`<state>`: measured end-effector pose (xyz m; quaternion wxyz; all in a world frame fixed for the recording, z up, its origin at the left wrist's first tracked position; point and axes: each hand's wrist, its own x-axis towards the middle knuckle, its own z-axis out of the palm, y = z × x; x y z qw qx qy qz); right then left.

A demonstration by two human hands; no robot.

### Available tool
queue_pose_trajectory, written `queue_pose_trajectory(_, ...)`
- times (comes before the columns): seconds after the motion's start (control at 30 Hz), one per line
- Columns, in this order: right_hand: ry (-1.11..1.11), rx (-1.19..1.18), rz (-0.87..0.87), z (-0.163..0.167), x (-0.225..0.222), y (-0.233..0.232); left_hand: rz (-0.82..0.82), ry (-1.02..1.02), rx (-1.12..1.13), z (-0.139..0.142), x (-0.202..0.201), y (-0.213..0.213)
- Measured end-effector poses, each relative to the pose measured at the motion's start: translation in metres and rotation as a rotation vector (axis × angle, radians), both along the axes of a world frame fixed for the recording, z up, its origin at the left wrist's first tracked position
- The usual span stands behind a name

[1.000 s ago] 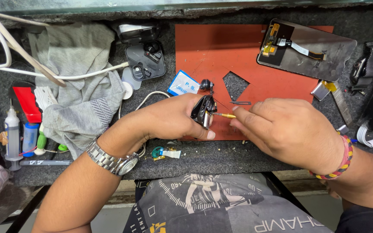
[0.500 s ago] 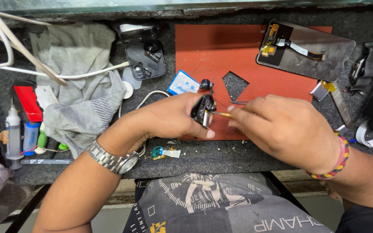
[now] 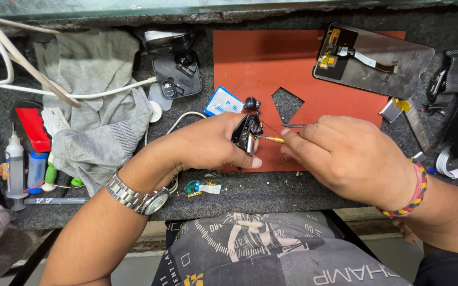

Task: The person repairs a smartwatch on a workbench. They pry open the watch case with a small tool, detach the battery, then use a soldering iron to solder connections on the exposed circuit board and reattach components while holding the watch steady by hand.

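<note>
My left hand [image 3: 208, 145] grips a small black electronic part [image 3: 246, 132] between thumb and fingers, just above the near edge of an orange work mat [image 3: 261, 58]. My right hand [image 3: 348, 156] holds a thin tool with a brass-coloured tip [image 3: 269, 139]. The tip touches the black part from the right. A metal watch sits on my left wrist, and a beaded band on my right wrist.
A phone screen panel [image 3: 377, 61] lies face down at the mat's far right. A black earbud case [image 3: 177, 74], a grey cloth [image 3: 96, 106], white cables [image 3: 6, 69], glue bottles [image 3: 16, 164], a blue-white card [image 3: 222, 101] and tweezers [image 3: 292, 125] lie around.
My hands have stayed almost in place. The tool tip has shifted slightly against the black part.
</note>
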<state>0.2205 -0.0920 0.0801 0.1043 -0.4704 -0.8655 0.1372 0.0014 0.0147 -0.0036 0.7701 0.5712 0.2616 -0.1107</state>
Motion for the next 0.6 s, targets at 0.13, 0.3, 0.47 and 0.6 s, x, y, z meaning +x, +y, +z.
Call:
queue_pose_trajectory(0.13, -0.013, 0.004, 0.024, 0.0019, 0.0014, -0.0004, 0.018, -0.014, -0.045, -0.0006, 0.0001, -0.001)
queue_pose_trajectory(0.3, 0.029, 0.024, 0.043, 0.0015, 0.0024, 0.0, 0.012, -0.041, -0.026, -0.0031, 0.0012, -0.0019)
queue_pose_trajectory(0.47, 0.034, 0.046, 0.08, 0.0019, 0.0035, 0.0005, 0.002, -0.023, -0.026, -0.0031, 0.0016, -0.0017)
queue_pose_trajectory(0.6, 0.007, 0.012, -0.038, 0.0031, 0.0002, -0.0044, 0.004, -0.057, -0.031, -0.0009, 0.0027, -0.0017)
